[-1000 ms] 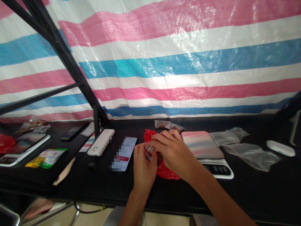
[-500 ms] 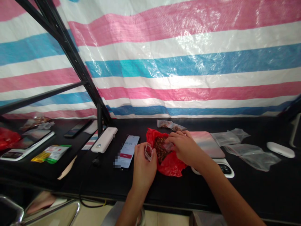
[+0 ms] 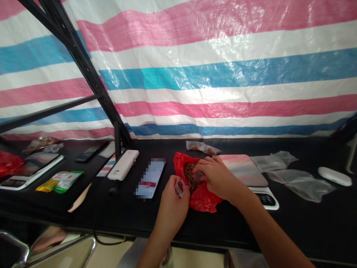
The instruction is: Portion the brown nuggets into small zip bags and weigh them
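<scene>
My left hand (image 3: 172, 203) is closed around a small clear plastic bag (image 3: 180, 187), its mouth held apart and facing up. Just to its right lies a crumpled red plastic bag (image 3: 205, 199), spread open over a heap of reddish-brown dried bits (image 3: 190, 173). Over that heap my right hand (image 3: 219, 178) pinches a small translucent scoop-like piece (image 3: 199, 176), dipped among the bits. Its exact kind is partly hidden by my fingers. A white kitchen scale (image 3: 270, 199) with a pinkish plate (image 3: 242, 169) sits beneath and beyond my right wrist.
Filled small bags (image 3: 202, 147) lie behind the red bag. Flat clear bags (image 3: 301, 184) and a white case (image 3: 334, 176) are at right. Left of my hands are a phone (image 3: 152, 178), a white power bank (image 3: 123, 165), a coloured packet (image 3: 63, 182) and another scale (image 3: 33, 171).
My left hand has shifted slightly right and down with the clear bag, closer to the red bag. My right hand stays at the heap, the translucent piece now lower among the bits.
</scene>
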`<act>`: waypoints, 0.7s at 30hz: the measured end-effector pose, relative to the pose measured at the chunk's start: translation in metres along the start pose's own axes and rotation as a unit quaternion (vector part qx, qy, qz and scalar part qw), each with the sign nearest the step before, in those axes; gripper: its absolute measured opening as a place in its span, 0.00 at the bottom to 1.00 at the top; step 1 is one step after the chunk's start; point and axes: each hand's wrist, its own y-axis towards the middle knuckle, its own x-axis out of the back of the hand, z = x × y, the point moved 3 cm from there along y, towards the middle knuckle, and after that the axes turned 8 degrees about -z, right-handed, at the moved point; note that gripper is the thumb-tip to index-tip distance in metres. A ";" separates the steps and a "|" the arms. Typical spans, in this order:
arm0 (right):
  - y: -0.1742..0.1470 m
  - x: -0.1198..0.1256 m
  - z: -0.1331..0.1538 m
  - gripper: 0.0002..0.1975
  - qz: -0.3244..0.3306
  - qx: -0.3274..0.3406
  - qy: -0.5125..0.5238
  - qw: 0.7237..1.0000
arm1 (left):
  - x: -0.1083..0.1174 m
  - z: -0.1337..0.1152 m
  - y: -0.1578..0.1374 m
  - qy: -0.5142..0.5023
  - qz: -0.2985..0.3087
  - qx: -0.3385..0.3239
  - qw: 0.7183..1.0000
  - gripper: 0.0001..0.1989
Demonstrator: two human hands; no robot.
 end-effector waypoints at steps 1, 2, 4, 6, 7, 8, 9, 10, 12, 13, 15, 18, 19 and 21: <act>0.000 -0.001 0.001 0.17 0.001 0.004 0.012 1.000 | -0.001 0.001 0.001 -0.022 -0.002 0.009 1.000 0.03; 0.001 -0.002 0.001 0.17 0.002 0.004 0.026 1.000 | -0.002 0.003 0.003 -0.046 -0.008 0.021 0.999 0.04; 0.001 -0.003 0.000 0.17 0.000 -0.009 0.049 0.999 | -0.004 0.006 0.007 -0.092 -0.026 0.050 0.994 0.06; 0.002 -0.003 -0.002 0.17 0.000 -0.028 0.064 0.998 | -0.007 0.006 0.011 -0.130 -0.041 0.074 0.988 0.08; 0.002 -0.003 -0.003 0.16 0.002 -0.036 0.068 0.997 | -0.008 0.006 0.012 -0.143 -0.047 0.081 0.985 0.09; 0.002 -0.003 -0.005 0.16 0.002 -0.045 0.071 0.996 | -0.009 0.005 0.012 -0.153 -0.051 0.087 0.983 0.09; 0.002 -0.002 -0.007 0.16 -0.002 -0.052 0.071 0.996 | -0.010 0.003 0.012 -0.160 -0.055 0.092 0.981 0.10; 0.002 -0.001 -0.009 0.16 -0.009 -0.058 0.069 0.996 | -0.011 0.002 0.011 -0.168 -0.059 0.098 0.979 0.10; 0.001 0.001 -0.012 0.16 -0.029 -0.064 0.059 0.996 | -0.013 0.001 0.010 -0.185 -0.065 0.112 0.974 0.12; 0.001 0.001 -0.013 0.16 -0.034 -0.065 0.056 0.996 | -0.014 0.001 0.009 -0.193 -0.067 0.118 0.972 0.13; 0.001 0.000 -0.013 0.15 -0.030 -0.063 0.054 0.996 | -0.016 0.001 0.009 -0.208 -0.067 0.129 0.967 0.14; 0.003 -0.003 -0.012 0.15 -0.021 -0.071 0.052 0.996 | -0.019 0.003 0.011 -0.224 -0.068 0.135 0.963 0.14; 0.004 -0.005 -0.012 0.14 -0.023 -0.075 0.052 0.996 | -0.020 0.003 0.012 -0.227 -0.070 0.134 0.962 0.14; 0.005 -0.008 -0.011 0.14 -0.029 -0.082 0.060 0.994 | -0.022 0.004 0.014 -0.228 -0.072 0.127 0.963 0.15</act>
